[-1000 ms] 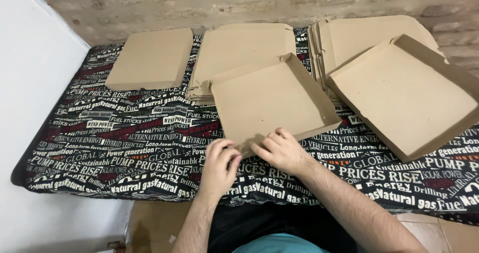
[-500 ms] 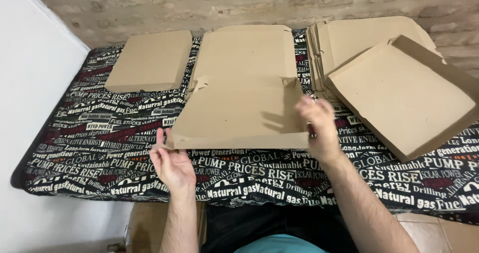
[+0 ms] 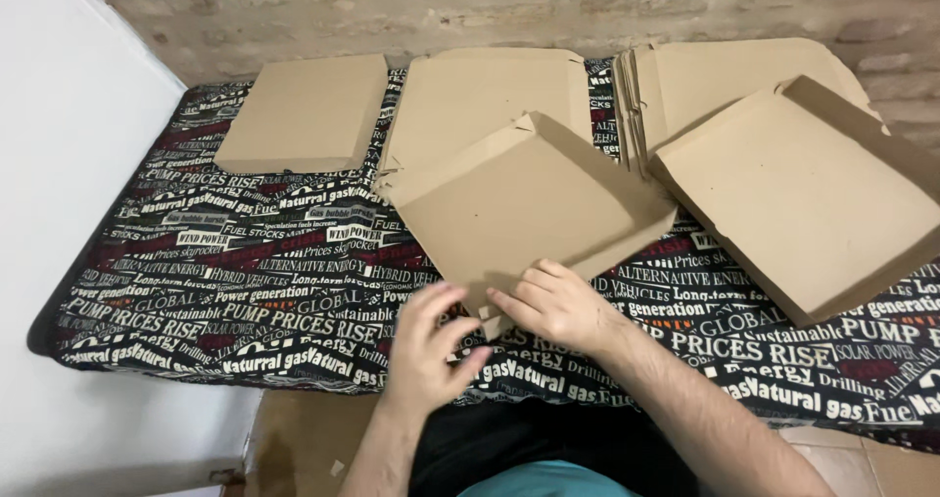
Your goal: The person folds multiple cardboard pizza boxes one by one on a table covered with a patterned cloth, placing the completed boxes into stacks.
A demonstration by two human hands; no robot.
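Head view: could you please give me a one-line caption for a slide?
Both hands, left hand and right hand, at the near corner of a cardboard box blank on a printed cloth.

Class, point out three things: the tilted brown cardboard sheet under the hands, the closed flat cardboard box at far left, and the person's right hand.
Tilted brown cardboard sheet [image 3: 534, 208], head view, its flat middle.
Closed flat cardboard box [image 3: 304, 113], head view, top face.
Right hand [image 3: 558, 306], head view, back of the hand.
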